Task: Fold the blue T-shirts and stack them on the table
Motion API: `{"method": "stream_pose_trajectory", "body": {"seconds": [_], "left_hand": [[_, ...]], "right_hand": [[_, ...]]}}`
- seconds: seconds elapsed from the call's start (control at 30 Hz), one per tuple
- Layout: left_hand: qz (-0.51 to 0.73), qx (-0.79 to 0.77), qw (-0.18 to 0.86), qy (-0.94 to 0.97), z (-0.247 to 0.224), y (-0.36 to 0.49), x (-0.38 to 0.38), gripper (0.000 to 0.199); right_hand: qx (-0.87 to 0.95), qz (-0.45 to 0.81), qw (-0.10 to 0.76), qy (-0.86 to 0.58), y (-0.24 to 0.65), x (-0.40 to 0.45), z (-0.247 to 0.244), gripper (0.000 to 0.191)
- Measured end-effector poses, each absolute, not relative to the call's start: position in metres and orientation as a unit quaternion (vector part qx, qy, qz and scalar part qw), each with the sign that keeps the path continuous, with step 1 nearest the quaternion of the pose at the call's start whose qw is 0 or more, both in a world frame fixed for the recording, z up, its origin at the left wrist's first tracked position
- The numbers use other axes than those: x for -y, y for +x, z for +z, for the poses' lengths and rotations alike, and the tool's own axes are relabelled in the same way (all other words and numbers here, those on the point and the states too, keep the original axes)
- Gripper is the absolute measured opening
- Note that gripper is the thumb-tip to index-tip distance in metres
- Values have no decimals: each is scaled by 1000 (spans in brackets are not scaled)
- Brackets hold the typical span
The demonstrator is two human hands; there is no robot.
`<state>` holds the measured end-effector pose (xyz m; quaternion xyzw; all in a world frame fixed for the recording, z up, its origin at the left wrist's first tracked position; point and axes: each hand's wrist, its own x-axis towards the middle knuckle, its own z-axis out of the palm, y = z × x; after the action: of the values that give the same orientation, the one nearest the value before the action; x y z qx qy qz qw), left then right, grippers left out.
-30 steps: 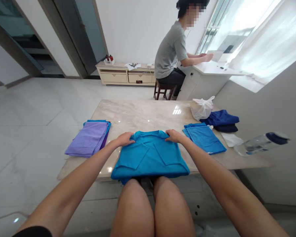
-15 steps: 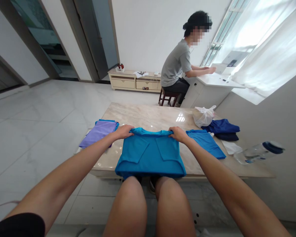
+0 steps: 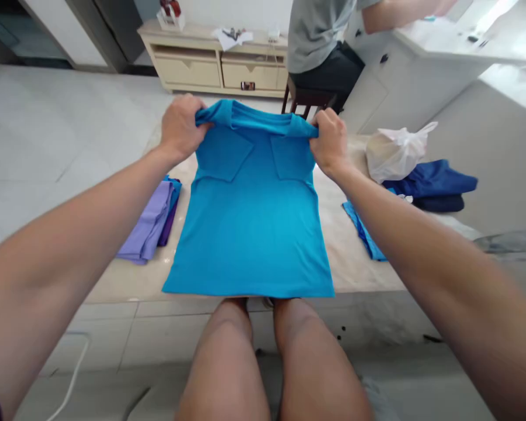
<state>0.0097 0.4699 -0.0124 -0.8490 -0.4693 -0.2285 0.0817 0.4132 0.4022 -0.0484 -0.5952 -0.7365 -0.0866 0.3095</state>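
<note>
Both hands [image 3: 183, 126] [image 3: 332, 140] grip the blue shirt [image 3: 254, 216] at its shoulders — apparently keeping it taut. Its sleeves lie folded inward — perhaps for neatness.

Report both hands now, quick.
Left hand: closed, holding one shoulder of the turquoise shirt.
Right hand: closed, holding the shirt's other shoulder.

Clothes and a bag, seemingly, on a table [image 3: 146, 286].
</note>
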Motion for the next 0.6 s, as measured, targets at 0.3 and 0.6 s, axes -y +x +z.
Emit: {"method": "stream_pose_trajectory", "body": {"seconds": [0.3,0.6], "left_hand": [[-159,424,33,-891,-100,-54,-277,26],[-79,422,-7,-903,-118,-86,-240,39]], "right_hand": [[842,-62,136,-518,399,-203,-112,33],[855,-50,52,-513,401,-151,-140,37]]}}
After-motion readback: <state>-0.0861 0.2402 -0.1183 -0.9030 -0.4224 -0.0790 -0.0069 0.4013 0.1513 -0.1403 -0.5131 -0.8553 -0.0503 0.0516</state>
